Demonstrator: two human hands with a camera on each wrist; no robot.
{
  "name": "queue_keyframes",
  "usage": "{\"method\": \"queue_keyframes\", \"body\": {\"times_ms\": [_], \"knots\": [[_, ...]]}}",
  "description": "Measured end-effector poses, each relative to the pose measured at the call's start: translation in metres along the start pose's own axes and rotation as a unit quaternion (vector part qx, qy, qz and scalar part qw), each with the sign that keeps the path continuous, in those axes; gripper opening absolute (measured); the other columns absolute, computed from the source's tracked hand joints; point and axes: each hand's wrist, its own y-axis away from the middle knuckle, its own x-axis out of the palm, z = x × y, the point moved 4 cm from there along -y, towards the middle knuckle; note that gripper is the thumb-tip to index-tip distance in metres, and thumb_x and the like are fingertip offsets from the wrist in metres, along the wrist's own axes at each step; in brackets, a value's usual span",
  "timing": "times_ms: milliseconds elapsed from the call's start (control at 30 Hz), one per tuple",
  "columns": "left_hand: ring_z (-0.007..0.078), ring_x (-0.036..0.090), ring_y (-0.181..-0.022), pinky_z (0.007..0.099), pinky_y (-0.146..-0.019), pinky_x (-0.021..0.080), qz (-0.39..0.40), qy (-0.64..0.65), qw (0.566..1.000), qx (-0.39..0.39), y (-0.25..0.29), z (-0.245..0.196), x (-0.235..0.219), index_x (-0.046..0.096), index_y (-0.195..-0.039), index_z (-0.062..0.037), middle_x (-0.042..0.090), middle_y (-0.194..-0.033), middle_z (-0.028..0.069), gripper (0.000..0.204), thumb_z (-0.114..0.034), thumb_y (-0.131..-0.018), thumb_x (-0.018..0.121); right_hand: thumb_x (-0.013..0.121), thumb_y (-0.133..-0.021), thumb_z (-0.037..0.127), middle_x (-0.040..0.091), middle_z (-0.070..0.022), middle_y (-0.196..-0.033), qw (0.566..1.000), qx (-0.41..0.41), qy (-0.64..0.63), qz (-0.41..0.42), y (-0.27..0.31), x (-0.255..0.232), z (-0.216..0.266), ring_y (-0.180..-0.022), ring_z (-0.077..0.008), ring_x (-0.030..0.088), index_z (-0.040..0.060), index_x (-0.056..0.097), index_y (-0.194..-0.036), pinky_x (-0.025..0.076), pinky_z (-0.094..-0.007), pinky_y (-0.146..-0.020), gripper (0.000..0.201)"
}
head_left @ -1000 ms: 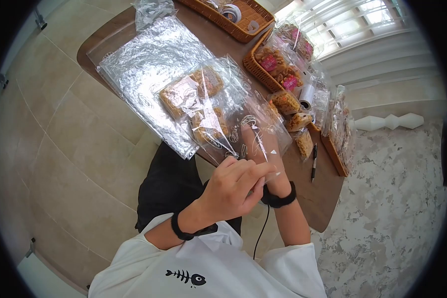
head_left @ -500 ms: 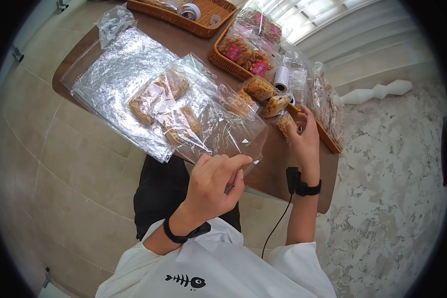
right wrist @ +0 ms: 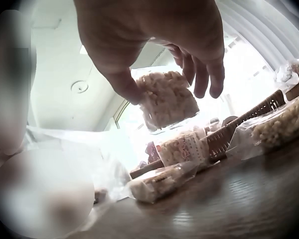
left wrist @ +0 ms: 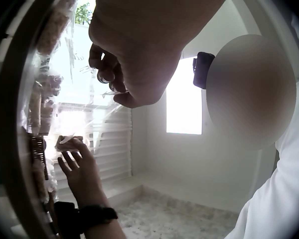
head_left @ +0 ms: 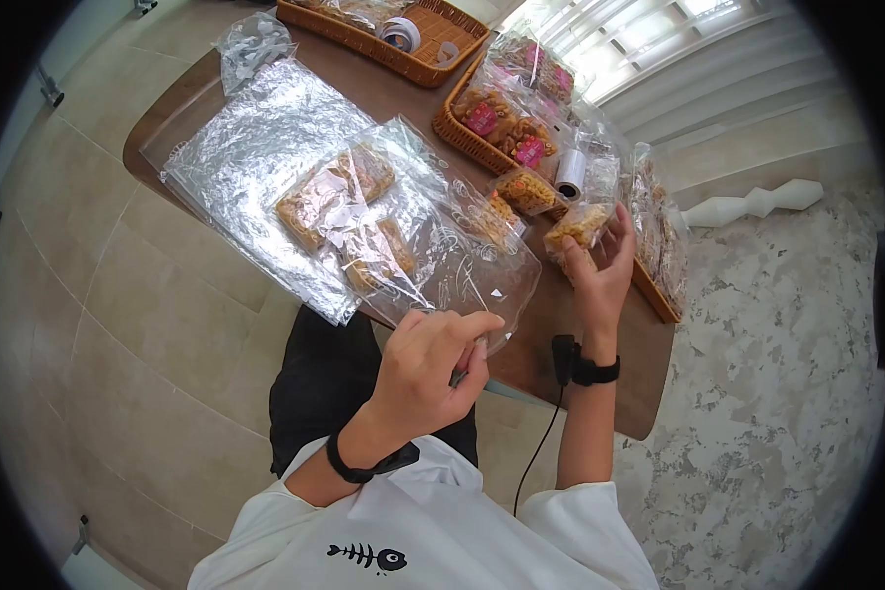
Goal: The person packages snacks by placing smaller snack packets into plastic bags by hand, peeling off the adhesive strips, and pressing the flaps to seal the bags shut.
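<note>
My left hand (head_left: 428,364) pinches the near edge of a clear printed plastic bag (head_left: 462,264), thumb against curled fingers. Several wrapped crispy snack squares (head_left: 310,205) lie inside the bag, over a silver foil sheet (head_left: 241,147). To the right, my right hand (head_left: 602,275) holds one more wrapped snack square (head_left: 578,226) between thumb and fingers. In the right wrist view this snack square (right wrist: 167,99) hangs above the table, its grainy pieces showing through clear wrap. The left wrist view has the left hand (left wrist: 139,55) close up, fingertips together on thin plastic.
Beyond the right hand, a wicker basket (head_left: 449,126) bears snack packs with pink labels. A white roll (head_left: 570,175) and wrapped snack pieces (head_left: 526,192) lie beside it. Another wicker tray (head_left: 442,67) is at the back. Bagged snacks (head_left: 659,231) line the table's right side.
My right hand has come out from the clear bag, moved right, and picked up a wrapped snack square from the table. The left hand keeps its pinch on the bag's edge.
</note>
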Motion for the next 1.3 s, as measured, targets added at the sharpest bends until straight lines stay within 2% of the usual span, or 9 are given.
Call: {"method": "queue_keyframes", "body": {"times_ms": [167,267,333,500,567,800,867,900,1300], "knots": [[0.0145,0.048,-0.057,0.0323,-0.063,0.036,0.001,0.015,1.0,0.01,-0.002,-0.001,0.001,0.066,-0.118,-0.0096,0.05,-0.069,-0.0034,0.042,0.008,-0.081,0.071,0.072,-0.089,0.013,0.049,-0.014,-0.146,0.967,0.087,-0.221,0.088,0.056,-0.023,0.024,-0.128,-0.0252,0.057,-0.0007,0.039,-0.158,0.046,-0.0381,-0.11,0.078],[0.0144,0.048,-0.056,0.0326,-0.062,0.036,0.004,0.021,1.0,0.017,-0.002,-0.002,0.003,0.066,-0.118,-0.0095,0.049,-0.068,-0.0035,0.042,0.008,-0.081,0.071,0.072,-0.089,0.015,0.052,-0.0152,-0.143,0.957,0.129,-0.079,0.246,0.085,-0.017,0.041,-0.128,-0.0254,0.058,-0.0001,0.044,-0.155,0.044,-0.0383,-0.111,0.074],[0.0143,0.048,-0.056,0.0328,-0.062,0.036,0.005,0.022,1.0,0.02,-0.001,-0.002,0.003,0.067,-0.118,-0.0096,0.049,-0.068,-0.0035,0.042,0.008,-0.081,0.072,0.068,-0.091,0.013,0.055,-0.0196,-0.139,0.899,0.121,0.009,0.42,0.1,0.005,0.062,-0.129,-0.0315,0.058,0.0005,0.048,-0.153,0.043,-0.0397,-0.113,0.067],[0.0156,0.048,-0.057,0.0324,-0.059,0.039,-0.015,0.032,0.999,0.017,0.001,-0.002,0.004,0.067,-0.117,-0.0093,0.051,-0.07,-0.0022,0.041,0.007,-0.081,0.073,0.065,-0.095,0.008,0.056,-0.0241,-0.141,0.92,-0.021,0.008,0.391,0.091,0.053,0.075,-0.13,-0.0425,0.056,0.0008,0.047,-0.154,0.041,-0.0438,-0.114,0.062],[0.0193,0.055,-0.063,0.0341,-0.061,0.043,-0.006,0.02,1.0,0.018,0.002,-0.003,0.001,0.067,-0.117,-0.0076,0.058,-0.078,0.0011,0.037,0.004,-0.083,0.073,0.066,-0.097,0.009,0.057,-0.0255,-0.14,0.943,-0.132,0.044,0.302,0.083,0.069,0.071,-0.128,-0.0423,0.058,0.0013,0.045,-0.156,0.045,-0.042,-0.11,0.062],[0.0197,0.051,-0.059,0.0336,-0.057,0.041,-0.034,0.019,0.999,0.037,-0.001,-0.005,0.002,0.067,-0.115,-0.0089,0.053,-0.071,0.0005,0.04,0.007,-0.079,0.074,0.067,-0.1,0.016,0.06,-0.029,-0.133,0.93,-0.197,0.21,0.228,0.05,0.133,0.089,-0.114,-0.043,0.063,0.0036,0.043,-0.157,0.053,-0.0452,-0.097,0.063],[0.0195,0.051,-0.058,0.0336,-0.057,0.041,-0.035,0.019,0.998,0.038,0.0,-0.004,0.003,0.067,-0.115,-0.0088,0.052,-0.071,0.0004,0.04,0.007,-0.079,0.074,0.066,-0.101,0.019,0.052,-0.0243,-0.148,0.836,0.113,0.362,0.397,0.04,0.149,0.092,-0.139,-0.0424,0.05,0.0003,0.049,-0.148,0.044,-0.0488,-0.113,0.053],[0.0193,0.051,-0.058,0.0335,-0.057,0.041,-0.034,0.02,0.999,0.037,0.0,-0.004,0.002,0.067,-0.115,-0.0087,0.052,-0.07,0.0004,0.039,0.007,-0.079,0.074,0.066,-0.101,0.019,0.052,-0.0243,-0.148,0.836,0.111,0.362,0.398,0.04,0.149,0.092,-0.139,-0.0424,0.05,0.0003,0.049,-0.148,0.044,-0.0488,-0.113,0.053],[0.0164,0.055,-0.059,0.0325,-0.06,0.042,-0.029,0.018,0.999,0.04,0.001,-0.004,0.003,0.066,-0.119,-0.009,0.054,-0.072,-0.0012,0.043,0.009,-0.08,0.073,0.067,-0.099,0.019,0.057,-0.0304,-0.133,0.777,-0.318,0.457,0.293,0.044,0.142,0.095,-0.118,-0.0451,0.059,-0.0011,0.05,-0.145,0.05,-0.0496,-0.098,0.053]]}}
